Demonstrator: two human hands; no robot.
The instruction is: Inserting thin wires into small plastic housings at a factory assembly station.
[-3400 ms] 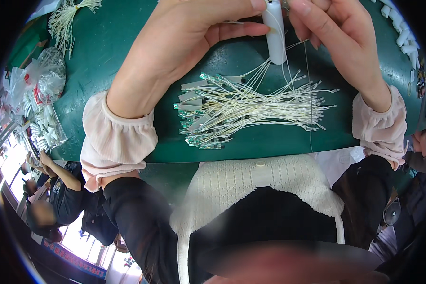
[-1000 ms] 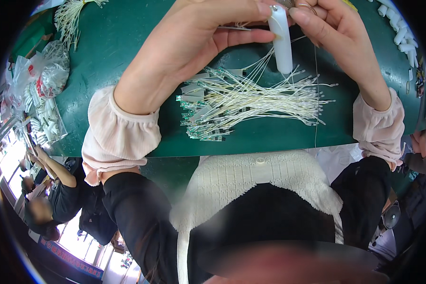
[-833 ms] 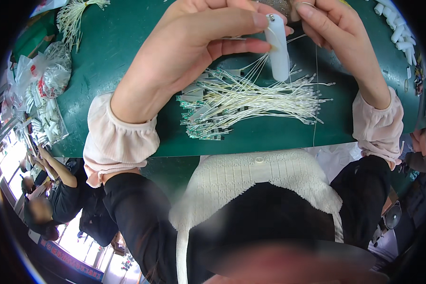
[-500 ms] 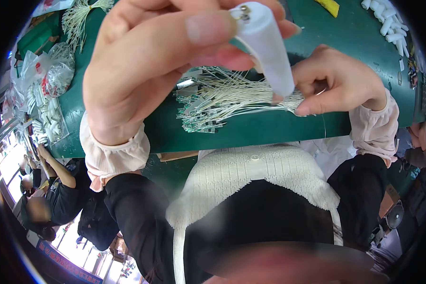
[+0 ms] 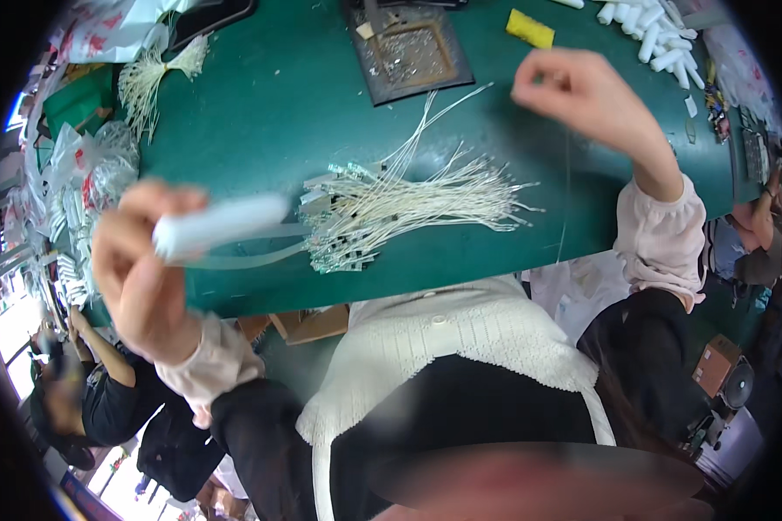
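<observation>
My left hand (image 5: 143,265) is closed around a white plastic tube-shaped casing (image 5: 226,227), held up off the table at the left; both are blurred by motion. Pale curved strips show beside the casing. My right hand (image 5: 586,95) is raised at the right with thumb and fingers pinched. From below it a thin wire (image 5: 567,174) hangs toward the table's near edge; the pinch itself is partly hidden. Between the hands lies a bundle of white wire leads (image 5: 452,195), with small green boards at its left end.
A dark tray with metal scraps (image 5: 413,56) sits at the far middle, near a yellow sponge (image 5: 530,29). White casings (image 5: 660,35) are piled far right. Another wire bundle (image 5: 161,74) and plastic bags (image 5: 109,165) lie left. A co-worker (image 5: 104,382) is at lower left.
My left hand has moved left and down, away from the camera, with the white casing. My right hand has lifted off the wire bundle and moved farther up the table.
</observation>
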